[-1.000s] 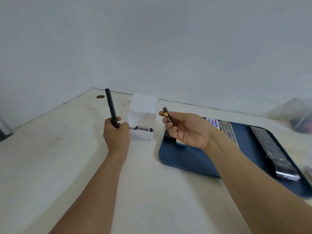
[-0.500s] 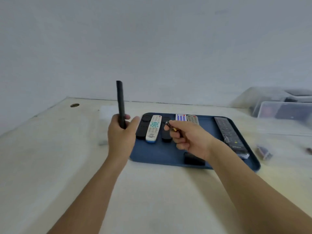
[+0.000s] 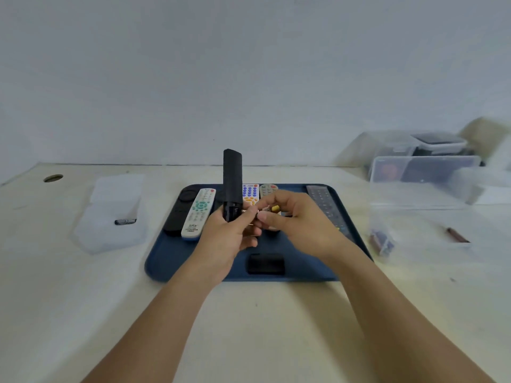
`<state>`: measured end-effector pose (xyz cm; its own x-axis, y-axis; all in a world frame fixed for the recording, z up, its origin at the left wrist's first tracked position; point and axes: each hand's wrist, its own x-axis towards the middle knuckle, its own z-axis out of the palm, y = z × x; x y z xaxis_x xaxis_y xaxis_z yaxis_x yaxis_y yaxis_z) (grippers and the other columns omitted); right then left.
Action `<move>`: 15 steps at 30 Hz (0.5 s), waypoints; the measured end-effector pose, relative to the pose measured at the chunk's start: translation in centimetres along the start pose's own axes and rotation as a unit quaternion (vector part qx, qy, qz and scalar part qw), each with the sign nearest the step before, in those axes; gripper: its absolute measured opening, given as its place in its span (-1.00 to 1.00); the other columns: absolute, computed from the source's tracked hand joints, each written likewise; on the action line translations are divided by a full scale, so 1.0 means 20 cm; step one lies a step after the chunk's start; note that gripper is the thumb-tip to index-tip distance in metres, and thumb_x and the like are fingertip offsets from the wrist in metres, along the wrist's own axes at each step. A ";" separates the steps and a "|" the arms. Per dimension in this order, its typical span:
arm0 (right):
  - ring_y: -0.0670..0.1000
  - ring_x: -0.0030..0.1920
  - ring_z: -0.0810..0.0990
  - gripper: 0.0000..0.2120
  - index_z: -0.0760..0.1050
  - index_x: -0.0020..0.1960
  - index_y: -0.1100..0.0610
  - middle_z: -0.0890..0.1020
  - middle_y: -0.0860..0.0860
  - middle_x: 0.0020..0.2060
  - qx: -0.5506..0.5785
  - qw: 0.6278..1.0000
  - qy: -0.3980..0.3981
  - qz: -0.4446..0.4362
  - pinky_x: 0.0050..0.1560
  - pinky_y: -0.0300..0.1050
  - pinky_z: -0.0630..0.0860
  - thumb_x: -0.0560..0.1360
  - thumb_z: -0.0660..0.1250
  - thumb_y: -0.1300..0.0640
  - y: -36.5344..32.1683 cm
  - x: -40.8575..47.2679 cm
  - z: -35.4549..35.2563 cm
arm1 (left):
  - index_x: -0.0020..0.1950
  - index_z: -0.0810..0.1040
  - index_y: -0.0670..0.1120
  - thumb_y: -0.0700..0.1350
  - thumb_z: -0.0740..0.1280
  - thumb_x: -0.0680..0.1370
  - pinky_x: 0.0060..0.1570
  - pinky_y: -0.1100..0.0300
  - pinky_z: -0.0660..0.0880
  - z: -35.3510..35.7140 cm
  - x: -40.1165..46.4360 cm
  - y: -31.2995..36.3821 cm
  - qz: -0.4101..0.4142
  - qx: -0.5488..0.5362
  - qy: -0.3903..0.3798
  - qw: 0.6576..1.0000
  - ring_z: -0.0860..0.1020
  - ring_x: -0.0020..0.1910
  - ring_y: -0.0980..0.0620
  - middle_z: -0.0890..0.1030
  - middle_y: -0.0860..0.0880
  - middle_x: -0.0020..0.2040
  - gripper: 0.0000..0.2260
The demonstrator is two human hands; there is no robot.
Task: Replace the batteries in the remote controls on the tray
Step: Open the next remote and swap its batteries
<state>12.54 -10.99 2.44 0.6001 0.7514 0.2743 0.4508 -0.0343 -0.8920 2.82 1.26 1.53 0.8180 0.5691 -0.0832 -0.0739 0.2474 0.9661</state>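
Left hand: the left hand (image 3: 231, 239) grips the lower end of a slim black remote (image 3: 232, 183), which stands upright above the tray.
Right hand: the right hand (image 3: 293, 217) pinches a small battery (image 3: 272, 208) with a yellow band, just beside the open bottom of the black remote.
Tray: the blue tray (image 3: 171, 261) lies on the table (image 3: 249, 327); it carries a white remote (image 3: 199, 214), more remotes behind the hands, and a small black cover (image 3: 266, 263) near its front.
Left box: a clear box (image 3: 110, 214) holds one battery (image 3: 125, 221).
Right boxes: a clear bin (image 3: 420, 205) holds a few batteries (image 3: 383, 243) in its corner; what is in the other clear boxes behind it I cannot tell.
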 end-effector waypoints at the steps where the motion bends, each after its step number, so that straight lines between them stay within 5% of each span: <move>1: -0.12 -0.28 0.58 -0.92 0.59 0.04 0.23 0.65 0.16 -0.20 0.034 0.999 0.024 0.006 -0.16 -0.31 0.51 0.56 0.38 0.26 0.00 0.00 0.01 | 0.01 0.54 -0.15 -0.21 0.36 0.61 -0.48 0.27 0.48 0.00 0.00 0.00 -0.009 -0.020 -0.005 1.000 0.53 -0.38 0.04 0.59 -0.10 -0.30 -0.97; 6: -0.22 -0.54 0.38 -0.90 0.56 0.06 0.25 0.60 0.17 -0.22 0.116 0.986 0.108 0.044 -0.51 -0.43 0.28 0.56 0.39 0.26 -0.01 -0.01 0.05 | 0.00 0.57 -0.14 -0.21 0.35 0.62 -0.46 0.31 0.47 0.00 0.00 -0.01 -0.044 -0.065 -0.016 0.997 0.48 -0.39 0.09 0.57 -0.08 -0.31 -0.98; 11: -0.16 -0.55 0.34 -0.86 0.48 0.01 0.23 0.60 0.00 -0.41 0.180 0.969 0.146 0.085 -0.56 -0.32 0.27 0.53 0.43 0.25 0.00 0.00 0.10 | 0.02 0.55 -0.14 -0.22 0.34 0.62 -0.51 0.34 0.39 -0.01 0.01 -0.03 -0.068 -0.095 -0.029 0.993 0.43 -0.43 0.12 0.56 -0.08 -0.31 -0.99; 15: -0.06 -0.45 0.39 -0.84 0.47 0.00 0.22 0.65 0.14 -0.27 0.238 0.951 0.148 0.128 -0.56 -0.27 0.27 0.53 0.44 0.21 0.02 0.00 0.12 | 0.13 0.54 -0.16 -0.20 0.34 0.62 -0.57 0.36 0.32 -0.03 0.02 -0.03 -0.087 -0.109 -0.043 0.989 0.41 -0.48 0.15 0.56 -0.07 -0.32 -0.90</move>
<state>11.23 -9.36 1.20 0.8421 0.5369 0.0520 -0.0436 0.1637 -0.9855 2.84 1.69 0.79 0.8739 0.4369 -0.2130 -0.0416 0.5039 0.8628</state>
